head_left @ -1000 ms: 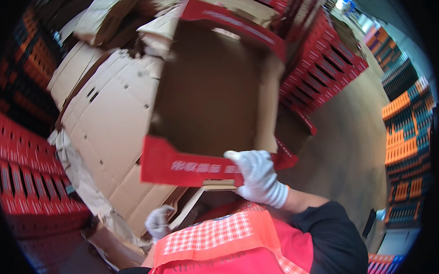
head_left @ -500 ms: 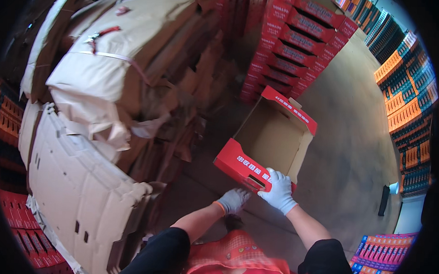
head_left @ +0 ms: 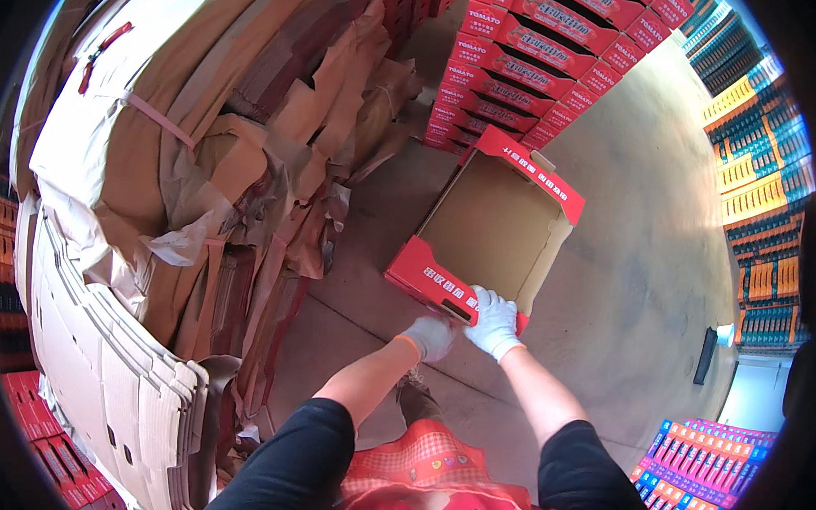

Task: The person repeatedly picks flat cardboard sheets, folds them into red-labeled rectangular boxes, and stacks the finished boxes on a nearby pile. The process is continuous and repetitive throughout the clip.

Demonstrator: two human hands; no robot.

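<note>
An open-topped cardboard box (head_left: 494, 227), brown inside with red end walls bearing white print, is held in front of me at a slant. My right hand (head_left: 494, 323), in a white glove, is closed over the right part of its near red wall, beside a slot cut there. My left hand (head_left: 430, 338), also gloved in white, is curled against the lower edge of that same wall, left of my right hand. Its fingertips are partly hidden at the box.
A tall stack of red printed boxes (head_left: 522, 70) stands just beyond the held box. Flattened cardboard (head_left: 108, 361) and paper-wrapped bundles (head_left: 79, 145) fill the left side. Orange and teal stacks (head_left: 761, 195) line the right, with purple and blue boxes (head_left: 702, 463) at lower right.
My left hand has come up to the box's near wall, closer to my right hand. The box has shifted slightly left in view, along with the whole scene, as my head moved.
</note>
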